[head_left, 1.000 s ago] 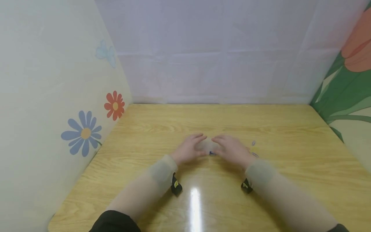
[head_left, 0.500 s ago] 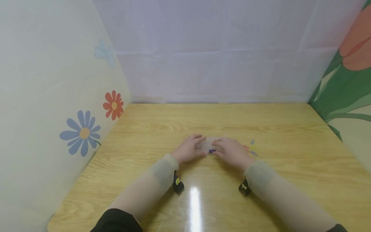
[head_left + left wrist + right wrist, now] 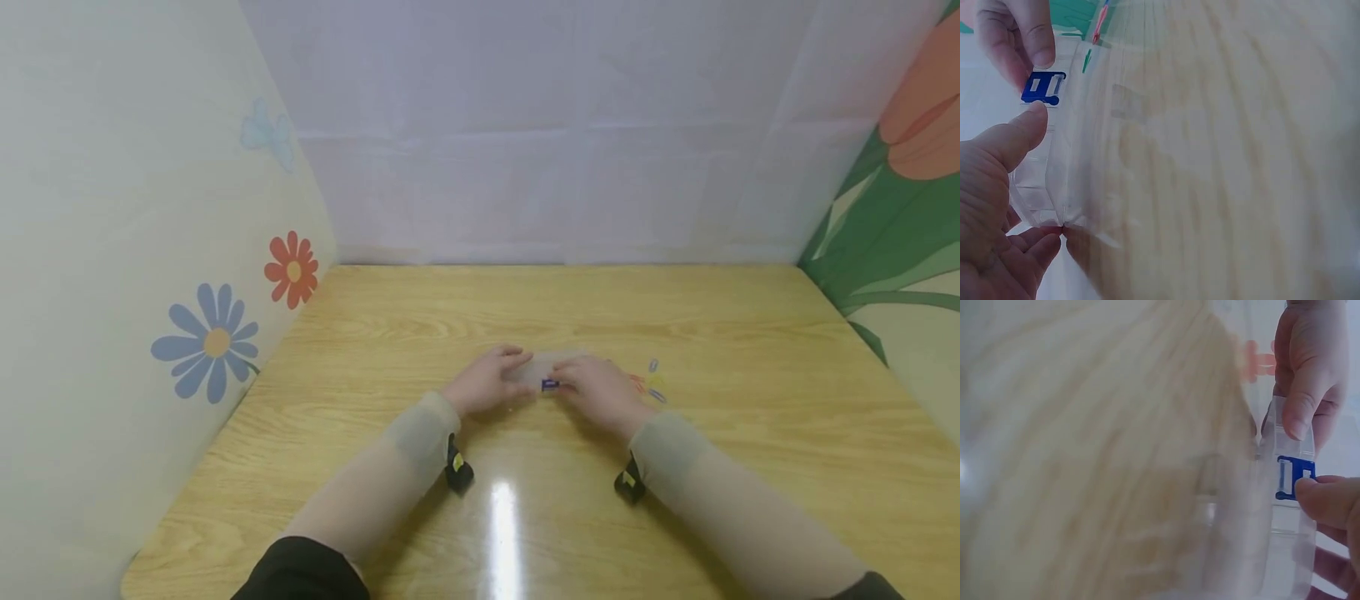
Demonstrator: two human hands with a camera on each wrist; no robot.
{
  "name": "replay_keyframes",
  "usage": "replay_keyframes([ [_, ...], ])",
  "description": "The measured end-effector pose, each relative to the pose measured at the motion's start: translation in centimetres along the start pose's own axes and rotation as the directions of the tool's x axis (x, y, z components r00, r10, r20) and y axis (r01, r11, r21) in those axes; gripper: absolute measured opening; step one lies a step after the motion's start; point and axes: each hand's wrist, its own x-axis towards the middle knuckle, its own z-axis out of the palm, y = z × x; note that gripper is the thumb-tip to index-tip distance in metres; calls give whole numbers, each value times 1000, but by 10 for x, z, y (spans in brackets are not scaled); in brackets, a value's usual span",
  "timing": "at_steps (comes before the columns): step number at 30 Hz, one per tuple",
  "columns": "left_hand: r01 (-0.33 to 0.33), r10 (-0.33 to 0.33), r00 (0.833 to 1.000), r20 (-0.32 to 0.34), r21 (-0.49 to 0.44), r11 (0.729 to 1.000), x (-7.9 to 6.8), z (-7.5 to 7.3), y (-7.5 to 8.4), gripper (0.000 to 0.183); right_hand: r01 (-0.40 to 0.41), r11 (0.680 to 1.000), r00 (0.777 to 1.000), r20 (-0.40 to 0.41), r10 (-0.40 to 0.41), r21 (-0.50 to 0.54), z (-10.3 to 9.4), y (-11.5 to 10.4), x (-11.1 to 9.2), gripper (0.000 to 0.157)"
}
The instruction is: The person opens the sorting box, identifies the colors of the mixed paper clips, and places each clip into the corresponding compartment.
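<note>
A clear plastic box (image 3: pixel 540 365) with inner dividers is on the table, between my two hands. On its near side is a blue latch (image 3: pixel 1041 87), standing out against the see-through wall. My left hand (image 3: pixel 483 385) grips the left end, its thumb along the front close to the latch and its fingers round the far side. My right hand (image 3: pixel 600 390) holds the right part of the box. Its thumb presses on the blue latch (image 3: pixel 1298 467), while other fingers reach behind the wall. Much of the box's right end is hidden by the right hand in the head view.
Several coloured paper clips (image 3: pixel 656 396) lie on the wooden table (image 3: pixel 435 308) just right of my right hand. A green clip (image 3: pixel 1087 60) shows beyond the box in the left wrist view. A flowered panel (image 3: pixel 217 342) borders the left side, and a pale cloth (image 3: pixel 450 167) the back.
My right thumb has come onto the latch, which sits slightly higher in the head view. The left hand keeps its place at the box's left end.
</note>
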Motion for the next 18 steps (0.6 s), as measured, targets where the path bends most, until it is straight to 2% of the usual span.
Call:
replay_keyframes([
  [5, -32, 32, 999, -6, 13, 999, 0, 0, -3, 71, 29, 999, 999, -32, -29, -18, 3, 2, 1, 18],
  [11, -67, 68, 998, -17, 42, 997, 1, -1, -9, 71, 43, 999, 998, -47, -42, 8, 9, -1, 5, 14],
  [15, -67, 67, 998, -10, 21, 998, 0, 0, -10, 74, 21, 999, 997, -77, -17, 48, 15, -3, 6, 6],
  [18, -67, 67, 998, -13, -1, 998, 1, 2, -12, 75, -20, 994, 994, -105, 32, 107, 20, -4, 5, 5],
])
